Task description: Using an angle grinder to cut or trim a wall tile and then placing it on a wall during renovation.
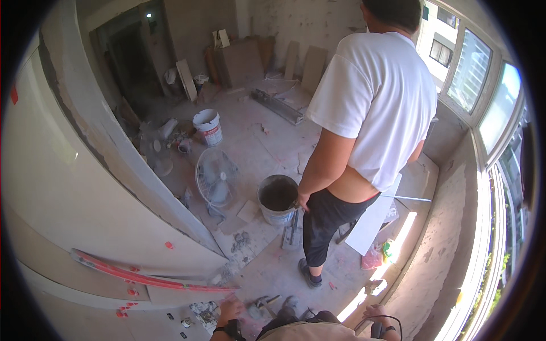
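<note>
My left hand (230, 310) reaches down to the dusty floor at the foot of the large pale wall tiles (68, 216), fingers apart, holding nothing I can make out. A small hand tool (264, 301) lies just to its right. A long red level (148, 278) lies along the lower tile edge, with red tile clips (131, 292) nearby. My right hand (376, 312) sits low at the lower edge beside a black cable; its fingers look curled, and their contents are hidden.
A person in a white shirt (375, 96) stands ahead, one hand at a bucket of dark mortar (277, 199). A floor fan (216, 179), a white bucket (209, 126), a leaning white tile (372, 219) and a tile cutter (278, 107) stand around. Windows (483, 102) line the right.
</note>
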The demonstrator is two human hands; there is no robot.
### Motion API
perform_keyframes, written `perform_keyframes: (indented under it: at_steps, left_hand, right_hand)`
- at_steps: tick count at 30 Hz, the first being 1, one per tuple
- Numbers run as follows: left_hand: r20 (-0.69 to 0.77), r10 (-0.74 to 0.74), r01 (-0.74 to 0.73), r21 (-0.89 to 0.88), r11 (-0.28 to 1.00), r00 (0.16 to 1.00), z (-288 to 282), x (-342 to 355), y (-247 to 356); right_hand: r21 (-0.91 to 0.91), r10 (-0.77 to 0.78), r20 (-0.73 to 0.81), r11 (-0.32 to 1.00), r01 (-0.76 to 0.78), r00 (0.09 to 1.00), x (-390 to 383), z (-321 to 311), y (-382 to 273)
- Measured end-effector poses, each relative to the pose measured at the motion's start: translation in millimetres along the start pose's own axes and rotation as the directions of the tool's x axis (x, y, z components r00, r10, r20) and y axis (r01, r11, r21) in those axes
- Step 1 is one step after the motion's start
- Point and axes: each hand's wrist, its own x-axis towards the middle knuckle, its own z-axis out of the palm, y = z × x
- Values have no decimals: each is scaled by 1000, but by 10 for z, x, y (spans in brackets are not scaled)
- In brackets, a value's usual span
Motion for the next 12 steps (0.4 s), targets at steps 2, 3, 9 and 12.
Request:
perform_keyframes:
  at_steps: [2, 3, 9, 12]
  left_hand:
    - [96, -342, 334, -563, 756, 935, 64, 190, 281]
    - [138, -501, 414, -763, 496, 854, 123, 272, 737]
    - [-68, -627, 366, -761, 536, 776, 242, 475, 1186]
    - [-60, -618, 338, -794, 506, 784, 317, 631, 1187]
  right_hand:
    - [52, 14, -105, 999, -9, 994, -352, 240, -464]
    - [27, 53, -161, 998, -49, 986, -456, 303, -609]
    - [-849, -319, 427, 182, 497, 846, -37, 22, -811]
    - [-114, 224, -38, 967, -227, 974, 84, 202, -1033]
